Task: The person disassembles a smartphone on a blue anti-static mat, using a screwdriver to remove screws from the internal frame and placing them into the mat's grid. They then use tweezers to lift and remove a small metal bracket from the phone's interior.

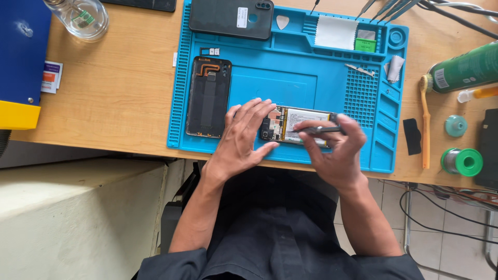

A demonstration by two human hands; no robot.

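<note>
My left hand (243, 136) lies flat and spread, fingers fanned, palm pressing down on the near end of the opened phone (295, 126) to pin it; it grips nothing. My right hand (334, 150) is curled tight round a slim dark tool (321, 129), pinched between thumb and fingers, its length laid across the phone's far half. So the phone sits right between my two hands, its circuit board under my left fingertips, its pale battery under my right knuckles. Everything rests on the blue work mat (270, 83). Just beyond my left hand's outer side lies a detached back cover (208, 97), inside facing up, with an orange flex strip. Further off, past my left fingers, a second dark phone (231, 19) lies face down. Beyond my right hand's outer side, off the mat, a toothbrush (425, 122), a green spray can (464, 67) and a green solder reel (462, 162) sit on the wooden bench (114, 93).
</note>
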